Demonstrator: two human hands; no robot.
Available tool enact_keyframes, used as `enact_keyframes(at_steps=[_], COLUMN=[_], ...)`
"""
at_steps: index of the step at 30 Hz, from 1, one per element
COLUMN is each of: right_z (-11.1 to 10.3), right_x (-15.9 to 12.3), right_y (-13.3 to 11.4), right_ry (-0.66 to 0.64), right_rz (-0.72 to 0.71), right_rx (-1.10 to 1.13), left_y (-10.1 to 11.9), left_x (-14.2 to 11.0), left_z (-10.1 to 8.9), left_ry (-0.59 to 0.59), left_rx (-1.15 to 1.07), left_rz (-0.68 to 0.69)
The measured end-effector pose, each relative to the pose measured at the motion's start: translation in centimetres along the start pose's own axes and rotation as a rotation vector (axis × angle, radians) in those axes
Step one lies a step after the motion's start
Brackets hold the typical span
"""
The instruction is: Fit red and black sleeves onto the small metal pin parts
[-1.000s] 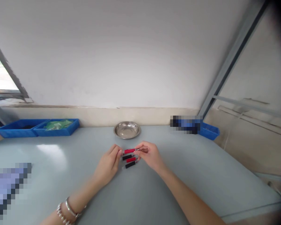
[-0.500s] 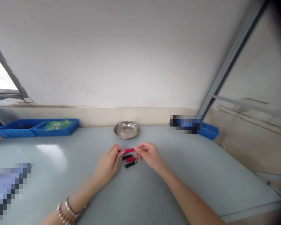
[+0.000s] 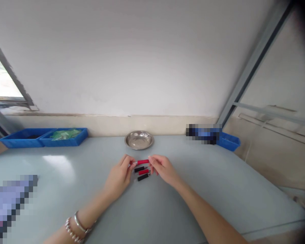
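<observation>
Between my two hands is a short red pen-like piece [image 3: 142,162], held level just above the table. My left hand [image 3: 122,173] is closed in a pinch on a thin silvery part at its left end. The thumb and fingers of my right hand [image 3: 164,168] are closed on its right end. Just below, on the table, lie a black pen-like piece [image 3: 140,169], a similar red one [image 3: 144,172] and a second black one [image 3: 143,177], side by side with metal tips toward the right. My right fingers partly cover their right ends.
A round steel dish [image 3: 139,140] stands on the grey table [image 3: 147,213] beyond my hands, near the wall. Two blue trays sit at back left, one with a green plastic bag [image 3: 66,134]. Another blue tray [image 3: 230,141] is at back right. Blurred-out items lie left and back right.
A thin silvery section now shows between my left fingers and the red part. My right hand and the red piece have shifted slightly right, along with a small shift of the whole view.
</observation>
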State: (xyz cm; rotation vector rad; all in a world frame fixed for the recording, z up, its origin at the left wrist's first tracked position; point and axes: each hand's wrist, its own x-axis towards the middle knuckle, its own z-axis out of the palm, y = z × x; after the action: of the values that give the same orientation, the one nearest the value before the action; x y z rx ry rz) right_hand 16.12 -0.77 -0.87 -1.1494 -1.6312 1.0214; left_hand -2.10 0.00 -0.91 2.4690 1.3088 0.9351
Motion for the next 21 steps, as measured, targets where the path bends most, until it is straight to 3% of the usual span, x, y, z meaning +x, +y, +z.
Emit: enact_keyframes(at_steps=[6, 13, 21], right_z=[-0.08, -0.06, -0.05], right_x=[-0.24, -0.11, -0.21], right_y=[-0.37, -0.24, -0.35], right_ry=[-0.052, -0.072, 0.018], right_rz=[-0.023, -0.005, -0.044], right_rx=[-0.044, -0.090, -0.081], left_y=[-0.13, -0.18, -0.20], left_x=[0.02, -0.08, 0.08], left_z=[0.14, 0.11, 0.18], left_ry=[0.037, -0.002, 0.045], left_rx=[0.013, -0.040, -0.001], left_rz=[0.012, 0.031, 0.021])
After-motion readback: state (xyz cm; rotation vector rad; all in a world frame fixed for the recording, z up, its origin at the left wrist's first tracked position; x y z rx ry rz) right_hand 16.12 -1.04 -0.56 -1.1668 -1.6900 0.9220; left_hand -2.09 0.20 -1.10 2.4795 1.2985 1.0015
